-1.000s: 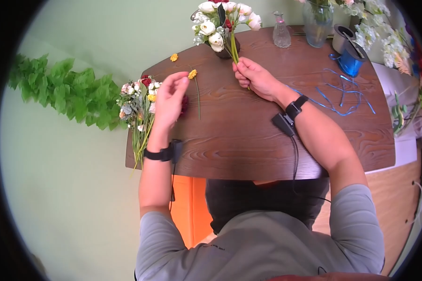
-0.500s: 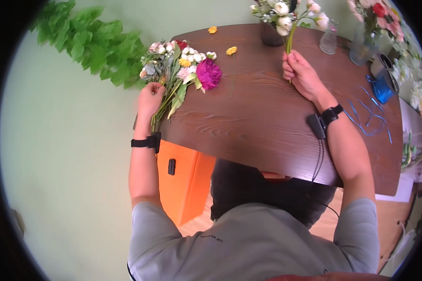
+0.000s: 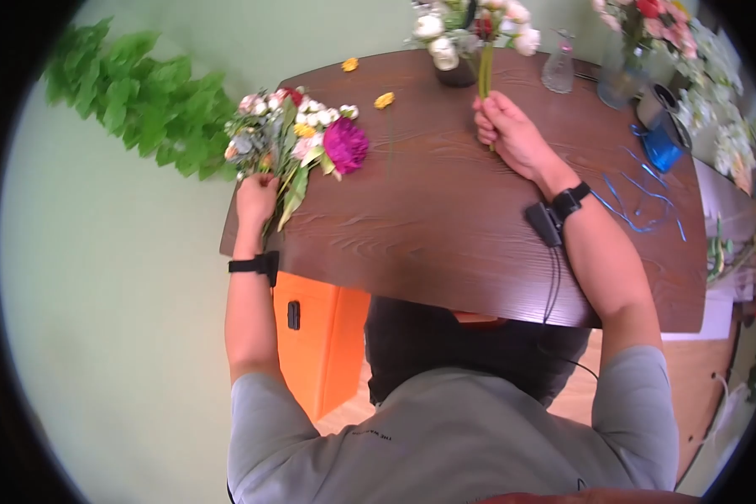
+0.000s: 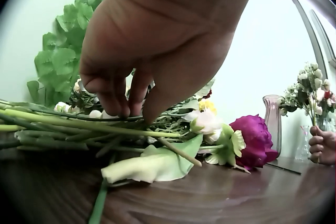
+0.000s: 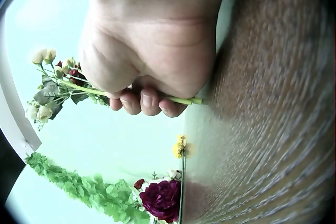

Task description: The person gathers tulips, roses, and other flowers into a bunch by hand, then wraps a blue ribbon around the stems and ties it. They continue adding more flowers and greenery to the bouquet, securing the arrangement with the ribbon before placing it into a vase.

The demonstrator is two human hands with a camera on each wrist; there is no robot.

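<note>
Both hands at flower stems, on and above a dark wooden table

Left hand (image 3: 258, 200): fingers bent downward, tips touching the stems (image 4: 89, 127) of a flower pile (image 3: 290, 130). Whether they pinch a stem cannot be told. Right hand (image 3: 517, 141): fingers curled round the green stems (image 3: 485, 74) of a bunch of white, pale pink and red flowers (image 3: 445, 52); the cut ends stick out below the fist.

Flower pile lies at the left end of the wooden table (image 3: 428, 202), blooms toward the far side. A large purple flower (image 3: 345, 145) sits on its right side, a broad green leaf (image 3: 294, 197) below it. Two yellow flowers (image 3: 349, 64) lie apart from the pile; the nearer has a thin stem.

Held bunch is above the far part of the table, in front of a dark pot (image 3: 456, 77). To its right: clear glass bottle (image 3: 558, 72), glass vase (image 3: 620, 80), spool of blue ribbon (image 3: 664, 147). Loose blue strands (image 3: 638, 220) lie near the spool. Green leaf garland (image 3: 139, 105) on the wall, left.
</note>
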